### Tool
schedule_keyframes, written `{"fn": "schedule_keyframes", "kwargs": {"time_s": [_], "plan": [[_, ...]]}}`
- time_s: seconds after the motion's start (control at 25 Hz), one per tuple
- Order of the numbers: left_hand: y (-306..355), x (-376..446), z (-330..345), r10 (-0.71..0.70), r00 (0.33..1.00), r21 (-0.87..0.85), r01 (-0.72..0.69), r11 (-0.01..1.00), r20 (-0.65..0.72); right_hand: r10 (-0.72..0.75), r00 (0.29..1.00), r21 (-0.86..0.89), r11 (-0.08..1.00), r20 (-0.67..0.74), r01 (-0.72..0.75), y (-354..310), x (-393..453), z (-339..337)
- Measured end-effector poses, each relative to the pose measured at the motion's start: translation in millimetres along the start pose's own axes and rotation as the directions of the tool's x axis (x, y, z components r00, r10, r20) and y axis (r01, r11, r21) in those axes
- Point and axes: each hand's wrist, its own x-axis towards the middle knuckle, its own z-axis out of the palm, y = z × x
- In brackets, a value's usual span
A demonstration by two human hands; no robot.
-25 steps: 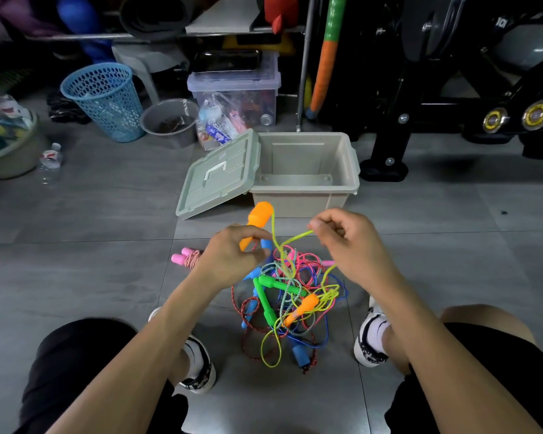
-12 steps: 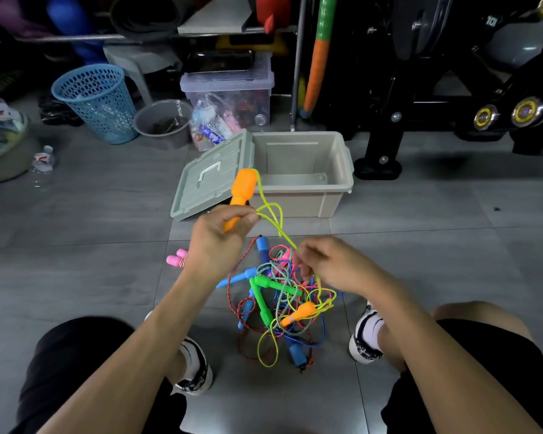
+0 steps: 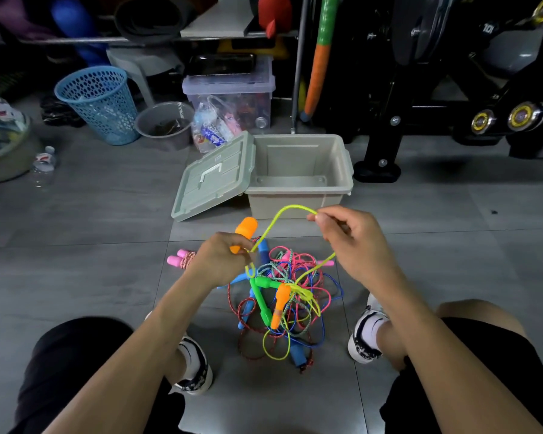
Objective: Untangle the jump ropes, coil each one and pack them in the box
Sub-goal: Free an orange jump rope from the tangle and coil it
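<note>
Yellow-green cord (image 3: 290,209), thin, light and limp, arcs near the box (image 3: 300,202) above the floor tangle (image 3: 282,296), best held as now: left hand (image 3: 223,261) gripping its orange handle (image 3: 245,230), right hand (image 3: 345,236) pinching the cord.

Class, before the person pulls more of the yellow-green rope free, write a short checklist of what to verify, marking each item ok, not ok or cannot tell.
1. Left hand grips the orange handle: ok.
2. Right hand pinches the yellow-green rope: ok.
3. Rope free of the tangled pile: not ok, it runs back into it.
4. Second orange handle free: not ok, it lies in the pile.
5. Box open and empty: ok, lid leans against its side.
6. Knots in the rope: cannot tell.
</note>
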Motion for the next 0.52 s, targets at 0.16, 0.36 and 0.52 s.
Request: {"fn": "schedule_keyframes", "kwargs": {"time_s": [0.16, 0.36, 0.52], "plan": [[12.0, -8.4, 5.6, 0.25, 0.968, -0.145, -0.246, 0.958, 0.015, 0.021, 0.972, -0.145, 0.989, 0.232, 0.013, 0.0, -3.1, 7.0], [20.4, -15.4, 13.3, 0.453, 0.89, -0.122, -0.457, 0.881, -0.057, 0.051, 0.947, -0.176, 0.984, 0.318, 0.005, 2.8, -5.6, 10.2], [25.9, -16.3, 12.7, 0.429, 0.89, -0.094, -0.446, 0.89, -0.154, 0.137, 0.929, -0.158, 0.984, 0.344, -0.087, 7.6, -4.8, 12.4]]}}
